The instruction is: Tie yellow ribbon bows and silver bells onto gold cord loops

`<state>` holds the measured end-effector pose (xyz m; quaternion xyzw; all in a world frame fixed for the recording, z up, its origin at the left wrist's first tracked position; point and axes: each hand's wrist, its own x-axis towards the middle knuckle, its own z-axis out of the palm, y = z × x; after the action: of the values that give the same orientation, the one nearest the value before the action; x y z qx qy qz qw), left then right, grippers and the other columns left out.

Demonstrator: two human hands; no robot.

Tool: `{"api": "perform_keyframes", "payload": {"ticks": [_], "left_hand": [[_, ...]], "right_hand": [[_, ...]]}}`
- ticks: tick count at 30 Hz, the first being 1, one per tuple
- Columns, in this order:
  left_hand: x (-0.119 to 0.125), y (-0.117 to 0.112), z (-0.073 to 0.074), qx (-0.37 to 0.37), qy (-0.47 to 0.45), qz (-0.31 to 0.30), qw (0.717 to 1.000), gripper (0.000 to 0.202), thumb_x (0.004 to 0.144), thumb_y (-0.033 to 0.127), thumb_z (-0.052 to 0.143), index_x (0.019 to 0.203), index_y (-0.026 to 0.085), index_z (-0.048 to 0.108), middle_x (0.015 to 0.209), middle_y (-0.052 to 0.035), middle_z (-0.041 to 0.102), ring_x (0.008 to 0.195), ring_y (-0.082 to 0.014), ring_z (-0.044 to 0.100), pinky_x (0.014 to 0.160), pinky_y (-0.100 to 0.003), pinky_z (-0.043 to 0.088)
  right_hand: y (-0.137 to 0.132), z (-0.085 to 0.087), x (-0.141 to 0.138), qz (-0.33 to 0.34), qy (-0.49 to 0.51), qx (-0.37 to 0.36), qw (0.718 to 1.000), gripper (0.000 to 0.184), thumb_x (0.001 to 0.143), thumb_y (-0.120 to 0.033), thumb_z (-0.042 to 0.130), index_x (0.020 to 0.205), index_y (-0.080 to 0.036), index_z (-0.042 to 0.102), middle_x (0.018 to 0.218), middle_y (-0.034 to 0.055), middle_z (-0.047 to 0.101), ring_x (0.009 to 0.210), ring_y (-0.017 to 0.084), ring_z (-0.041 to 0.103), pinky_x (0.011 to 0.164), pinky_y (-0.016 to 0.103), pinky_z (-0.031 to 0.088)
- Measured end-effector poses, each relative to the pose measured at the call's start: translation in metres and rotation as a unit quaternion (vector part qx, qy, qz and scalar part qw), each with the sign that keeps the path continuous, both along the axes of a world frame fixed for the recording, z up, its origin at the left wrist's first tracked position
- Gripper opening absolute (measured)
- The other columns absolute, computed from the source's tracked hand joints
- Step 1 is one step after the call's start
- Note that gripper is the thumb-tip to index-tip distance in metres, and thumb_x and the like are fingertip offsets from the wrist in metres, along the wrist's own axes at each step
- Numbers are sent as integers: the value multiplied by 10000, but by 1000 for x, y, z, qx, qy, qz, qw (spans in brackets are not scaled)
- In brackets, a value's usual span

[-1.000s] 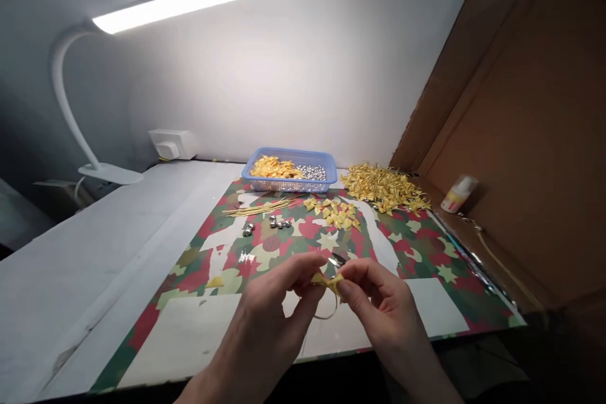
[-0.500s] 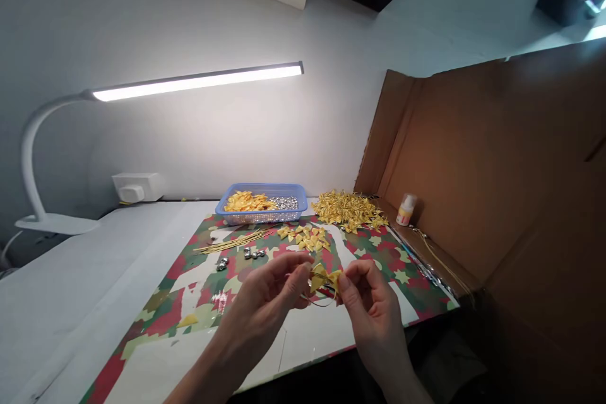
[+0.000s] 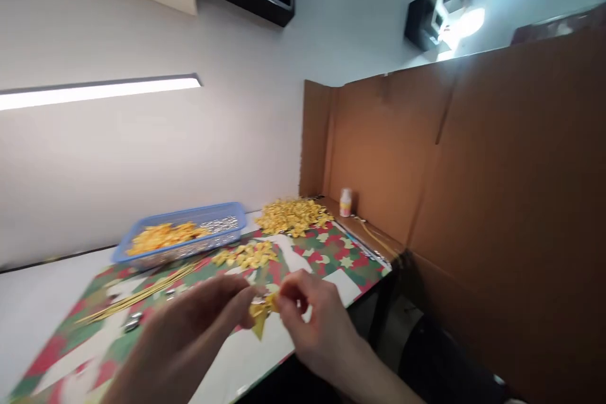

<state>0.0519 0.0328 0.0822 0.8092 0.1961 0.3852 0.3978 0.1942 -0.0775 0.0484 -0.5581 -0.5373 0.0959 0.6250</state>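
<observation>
A small gold ribbon bow (image 3: pixel 258 322) is pinched between my two hands above the table's front part. My left hand (image 3: pixel 199 328) closes thumb and fingers on its left side, a little blurred. At the bow's upper right, my right hand (image 3: pixel 315 315) grips it with thumb and forefinger. Behind the hands lies a loose group of gold bows (image 3: pixel 249 255). A bundle of thin gold cords (image 3: pixel 142 293) and a few silver beads or bells (image 3: pixel 132 321) lie to the left.
A blue basket (image 3: pixel 182 209) against the wall holds yellow pieces and silvery beads. Right of it is a heap of gold bows (image 3: pixel 293 216). A small white bottle (image 3: pixel 346 202) stands by the cardboard wall (image 3: pixel 379 145). A lit lamp bar (image 3: pixel 108 89) hangs above.
The view has swung right, so the table and lamp sit further left. The bow has turned, with one pointed end now hanging down. Both hands still hold it.
</observation>
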Motion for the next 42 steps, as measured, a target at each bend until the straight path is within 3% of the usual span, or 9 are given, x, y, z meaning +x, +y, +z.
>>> {"api": "perform_keyframes", "payload": {"ticks": [6, 10, 15, 19, 24, 30, 35, 39, 42], "left_hand": [[5, -22, 30, -67, 95, -22, 993, 239, 873, 355, 574, 706, 196, 639, 603, 37, 571, 605, -148, 558, 582, -252, 478], [8, -26, 33, -54, 112, -10, 992, 238, 857, 327, 601, 661, 197, 635, 598, 47, 503, 600, -143, 467, 548, -253, 400], [13, -22, 32, -54, 98, -25, 993, 180, 859, 296, 612, 715, 201, 665, 689, 18, 605, 711, -172, 547, 650, -281, 468], [7, -15, 21, -83, 62, -23, 994, 176, 908, 383, 602, 881, 223, 671, 874, -6, 648, 843, -187, 609, 712, -281, 535], [4, -18, -5, -125, 45, -27, 991, 273, 769, 336, 762, 1011, 236, 685, 979, -40, 688, 841, -215, 680, 697, -317, 601], [4, -22, -14, -117, 38, -17, 992, 107, 815, 266, 691, 736, 195, 701, 671, 16, 646, 655, -161, 614, 615, -251, 535], [-6, -20, -24, -86, 31, 8, 996, 56, 799, 267, 732, 767, 222, 740, 723, 6, 699, 706, -183, 635, 631, -243, 550], [-3, -19, -41, -205, -19, 5, 978, 270, 765, 372, 816, 991, 238, 752, 961, -51, 779, 944, -256, 722, 767, -307, 608], [7, -19, -47, -310, -23, -68, 948, 259, 813, 389, 794, 984, 199, 756, 892, -64, 800, 857, -227, 738, 748, -290, 599]], "right_hand": [[-9, -2, 22, 121, 86, -88, 985, 332, 984, -536, 528, 1025, -211, 583, 713, -44, 522, 645, 117, 505, 598, 238, 381], [-9, 20, 32, 148, 73, -119, 979, 341, 932, -540, 624, 1009, -211, 669, 806, -22, 516, 704, 119, 453, 619, 248, 347], [2, 31, 30, 191, 63, -138, 970, 311, 829, -467, 764, 747, -184, 666, 762, -21, 496, 688, 122, 436, 597, 263, 335], [7, 25, 29, 203, 99, -142, 964, 355, 853, -505, 705, 743, -185, 599, 688, -34, 503, 638, 117, 450, 585, 262, 345], [6, 14, 26, 198, 123, -140, 962, 413, 808, -568, 726, 758, -172, 621, 686, -30, 525, 632, 110, 435, 583, 258, 332], [10, 5, 19, 176, 122, -99, 972, 321, 842, -491, 712, 782, -187, 628, 749, -25, 521, 673, 115, 435, 623, 260, 343], [15, -4, 22, 204, 129, -103, 965, 319, 823, -472, 747, 751, -188, 620, 688, -41, 519, 599, 95, 424, 566, 241, 333], [21, -9, 29, 252, 175, -115, 945, 416, 857, -572, 692, 763, -179, 594, 625, -32, 560, 557, 99, 486, 563, 249, 401], [25, -13, 34, 262, 202, -100, 938, 376, 911, -530, 665, 807, -173, 609, 664, -24, 571, 599, 105, 522, 616, 260, 443]]}}
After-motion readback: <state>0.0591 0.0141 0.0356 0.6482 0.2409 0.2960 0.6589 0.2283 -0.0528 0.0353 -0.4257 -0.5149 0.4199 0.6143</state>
